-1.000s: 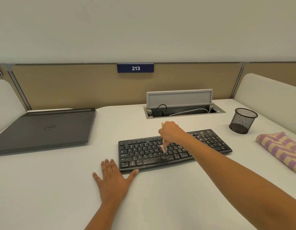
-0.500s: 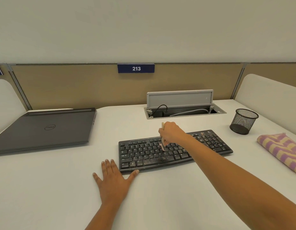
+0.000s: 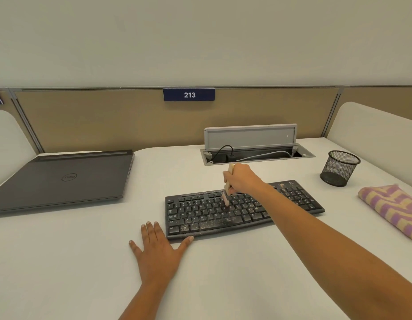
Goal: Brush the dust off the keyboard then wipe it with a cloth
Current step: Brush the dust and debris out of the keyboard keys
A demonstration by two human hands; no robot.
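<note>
Brushing stage, mid-stroke. Clasped in the right hand [image 3: 240,179]: a small pale-handled brush [image 3: 225,197], fingers curled round the handle, bristles down on the middle key rows of the black keyboard [image 3: 200,218], itself lying mid-desk. Compared with a second ago, barely shifted: lifted a touch and drawn slightly toward the far rows, handle standing a little more upright, same patch of keys under the bristles. Lying flat on the white desk [image 3: 84,262], fingers straight and spread, holding nothing: the left hand [image 3: 158,252], thumb tip touching the keyboard's near edge by its left corner, unmoved over that second. Judged a short flick on one spot rather than a sweep along the board. Plenty of pale dust speckling the space-bar row and the keys to the right, so probably early in the brushing. Wiping not yet begun: striped purple-and-yellow cloth [image 3: 394,209] lying folded at the desk's right edge, well apart from the keyboard, untouched. Also present: closed Dell laptop [image 3: 61,179] to the left, mesh pen cup [image 3: 340,168] far right, open cable hatch [image 3: 250,137] behind the keyboard.
</note>
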